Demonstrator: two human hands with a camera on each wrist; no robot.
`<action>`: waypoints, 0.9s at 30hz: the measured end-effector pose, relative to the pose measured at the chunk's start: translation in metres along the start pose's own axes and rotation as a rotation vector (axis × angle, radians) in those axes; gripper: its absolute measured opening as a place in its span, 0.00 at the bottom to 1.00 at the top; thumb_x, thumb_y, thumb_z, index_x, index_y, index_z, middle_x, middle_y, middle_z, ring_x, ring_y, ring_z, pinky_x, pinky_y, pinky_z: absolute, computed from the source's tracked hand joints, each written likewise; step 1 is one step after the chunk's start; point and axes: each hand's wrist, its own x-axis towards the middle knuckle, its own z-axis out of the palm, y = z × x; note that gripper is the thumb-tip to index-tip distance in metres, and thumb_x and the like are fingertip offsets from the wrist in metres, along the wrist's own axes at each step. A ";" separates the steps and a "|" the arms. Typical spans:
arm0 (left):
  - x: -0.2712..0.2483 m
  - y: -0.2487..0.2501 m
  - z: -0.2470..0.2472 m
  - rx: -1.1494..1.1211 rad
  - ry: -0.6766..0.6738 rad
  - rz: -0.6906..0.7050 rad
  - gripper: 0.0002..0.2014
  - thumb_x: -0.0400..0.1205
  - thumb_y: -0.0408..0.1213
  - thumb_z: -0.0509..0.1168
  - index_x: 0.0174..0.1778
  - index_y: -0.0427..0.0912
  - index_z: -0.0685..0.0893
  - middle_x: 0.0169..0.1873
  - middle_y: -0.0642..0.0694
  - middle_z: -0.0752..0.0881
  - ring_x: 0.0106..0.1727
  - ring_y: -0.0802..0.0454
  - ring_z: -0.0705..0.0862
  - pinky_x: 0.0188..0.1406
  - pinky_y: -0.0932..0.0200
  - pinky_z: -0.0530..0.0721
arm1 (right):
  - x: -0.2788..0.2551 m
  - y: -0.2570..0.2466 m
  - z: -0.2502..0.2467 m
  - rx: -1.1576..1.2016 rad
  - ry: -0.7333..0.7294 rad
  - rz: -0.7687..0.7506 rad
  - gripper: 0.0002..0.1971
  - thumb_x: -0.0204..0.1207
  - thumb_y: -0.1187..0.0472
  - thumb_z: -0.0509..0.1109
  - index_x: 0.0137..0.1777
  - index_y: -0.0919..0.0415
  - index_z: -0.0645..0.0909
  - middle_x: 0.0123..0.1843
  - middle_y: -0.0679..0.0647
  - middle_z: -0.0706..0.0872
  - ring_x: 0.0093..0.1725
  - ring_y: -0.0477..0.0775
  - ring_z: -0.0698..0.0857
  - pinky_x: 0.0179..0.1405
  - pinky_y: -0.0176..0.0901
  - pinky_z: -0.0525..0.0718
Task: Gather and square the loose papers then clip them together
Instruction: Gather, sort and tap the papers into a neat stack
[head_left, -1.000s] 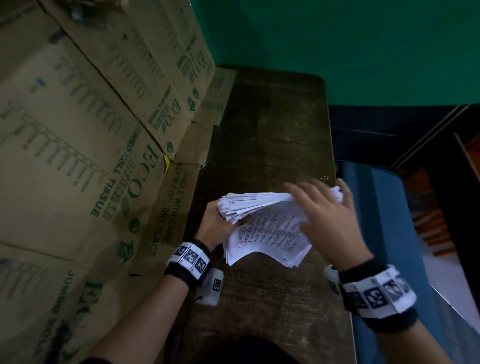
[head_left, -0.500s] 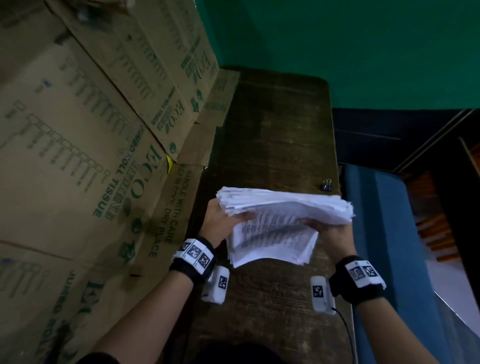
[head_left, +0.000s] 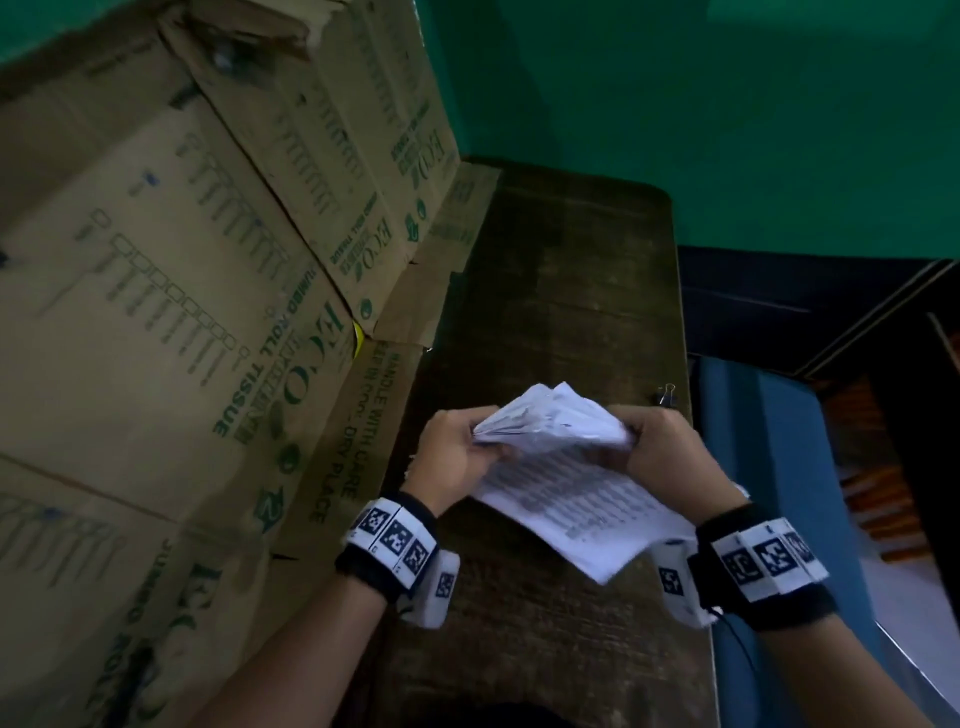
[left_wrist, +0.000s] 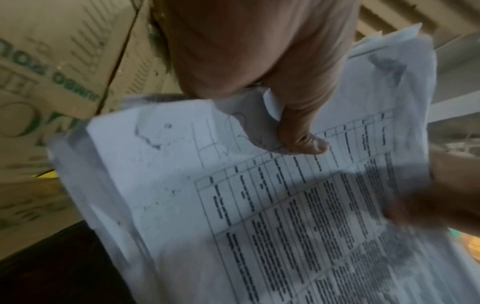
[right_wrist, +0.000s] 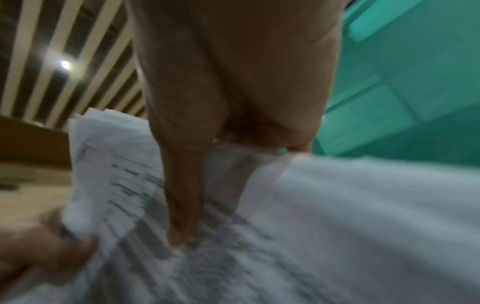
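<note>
While both wrist views miss it, binder clip (head_left: 667, 395) shows overhead.

Your forearms bare, no sleeves. Each wrist: black band (head_left: 387, 564) carrying white strip of square black-and-white markers. White camera module (head_left: 434, 592) under each wrist, marker on face. Thin black cable (head_left: 737, 636) trails from your right band.

A dark wooden worktop (head_left: 571, 270) runs away from the viewer. Along its left side stand stacked brown cardboard boxes (head_left: 182, 312) printed in green with "ECO" and "JUMBO ROLL TISSUE". A green wall (head_left: 727, 114) rises behind. To the right of the worktop lies a blue surface (head_left: 769, 441).
</note>
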 end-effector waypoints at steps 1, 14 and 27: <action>-0.005 -0.006 -0.001 -0.011 0.015 -0.035 0.06 0.68 0.34 0.77 0.37 0.47 0.89 0.33 0.49 0.91 0.39 0.51 0.89 0.45 0.41 0.86 | -0.010 0.009 0.002 -0.148 -0.064 0.070 0.09 0.66 0.49 0.78 0.45 0.46 0.85 0.39 0.45 0.89 0.42 0.52 0.87 0.37 0.45 0.79; -0.043 -0.075 -0.060 -0.370 0.163 -0.464 0.18 0.57 0.32 0.84 0.41 0.37 0.89 0.40 0.41 0.92 0.47 0.43 0.89 0.52 0.46 0.87 | -0.118 0.057 0.078 0.759 0.090 0.500 0.29 0.61 0.62 0.85 0.63 0.55 0.82 0.59 0.56 0.89 0.59 0.56 0.87 0.58 0.59 0.84; -0.071 -0.102 -0.044 -0.183 0.321 -0.495 0.25 0.70 0.29 0.77 0.63 0.41 0.79 0.53 0.46 0.84 0.58 0.50 0.82 0.59 0.56 0.80 | -0.107 0.047 0.114 0.534 0.259 0.491 0.15 0.66 0.70 0.75 0.54 0.67 0.81 0.44 0.47 0.86 0.44 0.28 0.84 0.45 0.22 0.77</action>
